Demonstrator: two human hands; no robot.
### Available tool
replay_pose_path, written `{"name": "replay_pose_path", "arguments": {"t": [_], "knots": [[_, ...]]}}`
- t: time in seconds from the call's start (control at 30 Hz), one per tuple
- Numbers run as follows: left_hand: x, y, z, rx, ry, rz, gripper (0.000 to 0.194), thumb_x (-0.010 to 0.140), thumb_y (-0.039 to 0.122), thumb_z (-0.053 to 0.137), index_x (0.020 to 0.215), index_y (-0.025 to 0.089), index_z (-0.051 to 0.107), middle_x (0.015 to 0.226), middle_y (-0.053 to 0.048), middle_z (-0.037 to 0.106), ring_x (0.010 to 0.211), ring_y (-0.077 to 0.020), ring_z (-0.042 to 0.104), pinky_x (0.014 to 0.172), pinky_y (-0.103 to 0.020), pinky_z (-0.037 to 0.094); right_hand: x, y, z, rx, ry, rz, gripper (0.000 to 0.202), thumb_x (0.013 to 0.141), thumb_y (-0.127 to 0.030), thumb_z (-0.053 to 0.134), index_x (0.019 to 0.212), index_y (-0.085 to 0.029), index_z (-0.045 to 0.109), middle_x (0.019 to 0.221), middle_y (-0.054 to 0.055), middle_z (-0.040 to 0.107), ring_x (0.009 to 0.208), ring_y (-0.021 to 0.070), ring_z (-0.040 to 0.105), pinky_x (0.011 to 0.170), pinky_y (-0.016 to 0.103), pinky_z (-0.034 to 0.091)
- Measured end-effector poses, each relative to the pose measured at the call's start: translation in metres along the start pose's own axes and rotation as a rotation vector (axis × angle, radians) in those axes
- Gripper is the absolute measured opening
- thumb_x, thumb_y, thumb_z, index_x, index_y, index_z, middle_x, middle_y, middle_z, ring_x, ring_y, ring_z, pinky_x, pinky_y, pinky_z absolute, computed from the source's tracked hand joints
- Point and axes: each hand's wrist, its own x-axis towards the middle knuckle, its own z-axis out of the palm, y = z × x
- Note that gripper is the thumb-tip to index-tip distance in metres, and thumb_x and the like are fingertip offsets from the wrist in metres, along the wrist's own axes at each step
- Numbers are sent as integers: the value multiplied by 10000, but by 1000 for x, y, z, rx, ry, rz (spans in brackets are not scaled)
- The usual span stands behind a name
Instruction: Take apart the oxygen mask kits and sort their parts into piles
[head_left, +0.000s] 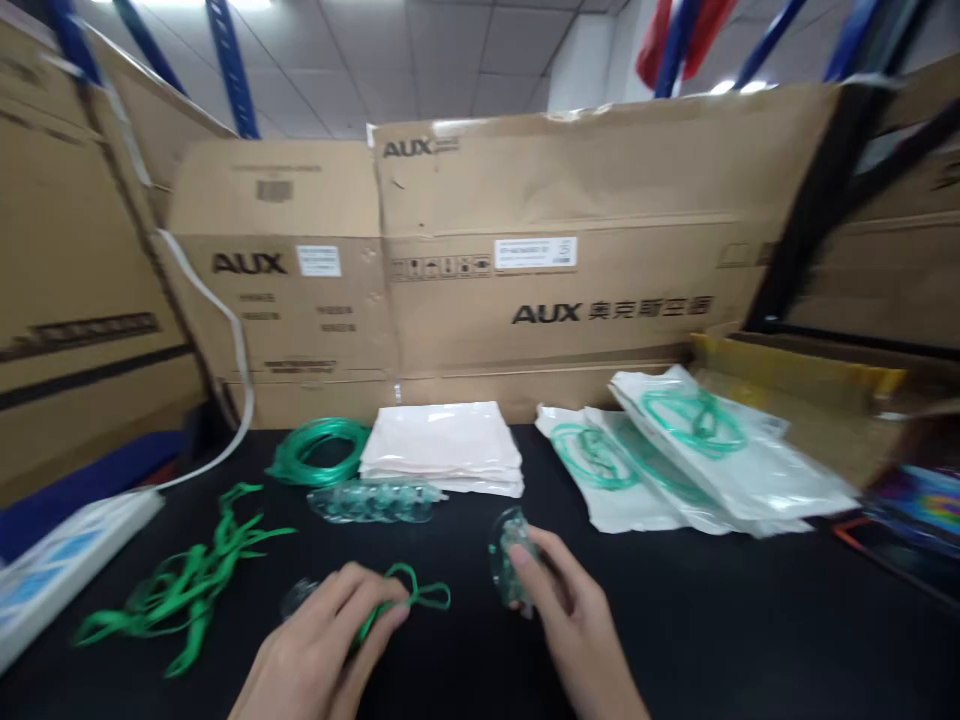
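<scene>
As green strap (416, 592) loops beyond the left fingers (375, 590) pinching it, right fingers (540, 580) clasp a clear mask (502, 562).

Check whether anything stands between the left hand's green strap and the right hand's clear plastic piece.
Nothing visible does: the left hand holds the green strap, the right hand the clear plastic piece, and black tabletop shows between them.

A thin green strap (417, 596), pinched, loops loosely well short of the black surface's back edge; to its right, a clear, green-tinted plastic mask (501, 562), apparently, stands gripped edge-up.
</scene>
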Motion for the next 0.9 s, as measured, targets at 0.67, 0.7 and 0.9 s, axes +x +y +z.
{"name": "replay_pose_path", "arguments": {"t": [0.67, 0.7, 0.9], "knots": [[29, 23, -9, -375, -64, -440, 279, 1000, 453, 580, 1043, 270, 786, 1074, -35, 789, 993, -224, 721, 897, -317, 564, -3, 7, 4, -302, -190, -156, 453, 915, -493, 700, 1295, -246, 704, 1121, 62, 740, 902, 221, 679, 805, 320, 546], [35, 33, 0, -464, -88, -435, 269, 1005, 433, 580, 1053, 269, 788, 1071, -27, 791, 987, -214, 723, 896, -302, 562, -4, 7, 4, -339, -205, -188, 417, 921, -455, 705, 1293, -267, 712, 1173, 61, 739, 943, 226, 688, 795, 313, 548], [40, 30, 33, -818, -115, -516, 363, 1035, 464, 538, 1055, 207, 792, 986, -32, 783, 937, -202, 701, 846, -255, 552, -6, 6, 1, -365, -275, -267, 428, 960, -393, 686, 1379, -306, 672, 1356, 64, 690, 1250, 251, 637, 1069, 365, 501]]}}
